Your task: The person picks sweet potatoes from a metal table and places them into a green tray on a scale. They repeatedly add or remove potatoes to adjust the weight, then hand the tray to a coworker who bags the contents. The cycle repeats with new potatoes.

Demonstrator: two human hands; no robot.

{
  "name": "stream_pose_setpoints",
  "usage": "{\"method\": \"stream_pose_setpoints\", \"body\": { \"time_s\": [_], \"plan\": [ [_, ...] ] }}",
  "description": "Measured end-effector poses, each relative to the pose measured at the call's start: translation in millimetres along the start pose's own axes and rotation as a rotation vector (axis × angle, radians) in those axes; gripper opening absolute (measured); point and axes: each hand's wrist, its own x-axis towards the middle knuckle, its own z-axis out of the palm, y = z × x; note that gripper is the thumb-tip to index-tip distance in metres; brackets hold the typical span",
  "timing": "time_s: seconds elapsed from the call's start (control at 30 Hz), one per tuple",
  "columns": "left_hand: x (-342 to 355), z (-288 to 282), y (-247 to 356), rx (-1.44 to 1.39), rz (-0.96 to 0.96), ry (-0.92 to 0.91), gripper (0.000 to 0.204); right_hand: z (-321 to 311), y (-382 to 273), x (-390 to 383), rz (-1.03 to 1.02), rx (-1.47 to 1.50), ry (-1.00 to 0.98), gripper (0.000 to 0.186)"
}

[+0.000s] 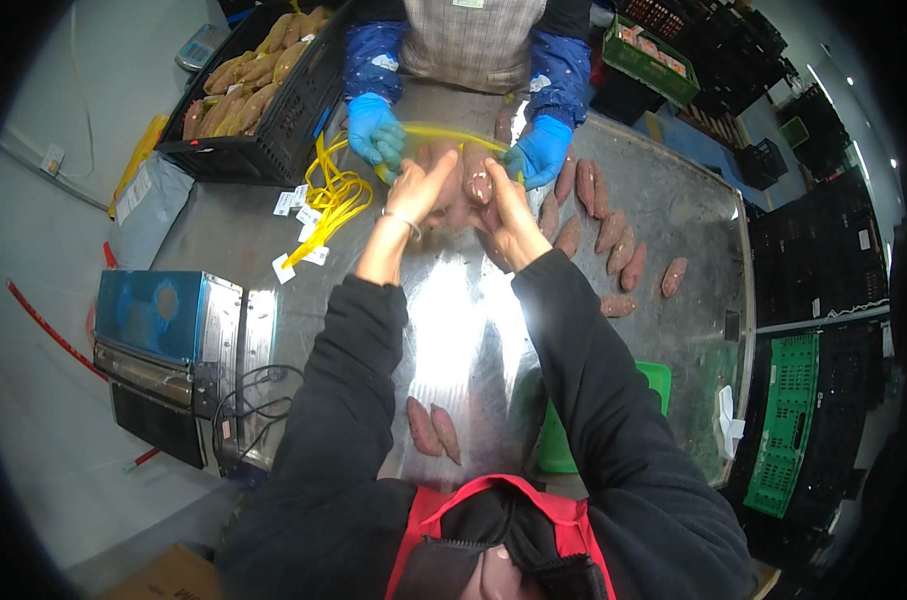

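At the top centre my left hand [413,195] and my right hand [513,220] are closed around a bunch of reddish sweet potatoes [477,175], one on each side, partly inside a yellow mesh bag [453,132]. A co-worker's blue-gloved hands [373,135] stretch the bag's mouth from the far side, close to my fingers. Loose sweet potatoes [613,228] lie to the right of my right hand, and two more [423,425] lie nearer me. Yellow mesh bags with white tags [328,200] lie left of my left hand.
A black crate [188,148] of sweet potatoes stands back left, beside a small scale [201,47]. A metal machine with a cable [148,315] sits left on the steel table [698,400]. A green tray [653,378] is partly under my right arm. Crates [783,420] are stacked right.
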Motion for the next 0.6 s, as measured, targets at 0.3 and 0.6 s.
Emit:
{"method": "stream_pose_setpoints", "body": {
  "time_s": [0.3,0.6],
  "plan": [
    [42,0,24,0.189,-0.147,-0.196,0.083,3,-13,-9,0.153,-0.015,-0.154,0.050],
    [60,7,-10,0.132,-0.366,-0.428,0.069,-8,-2,5,0.410,0.128,0.083,0.060]
  ]
}}
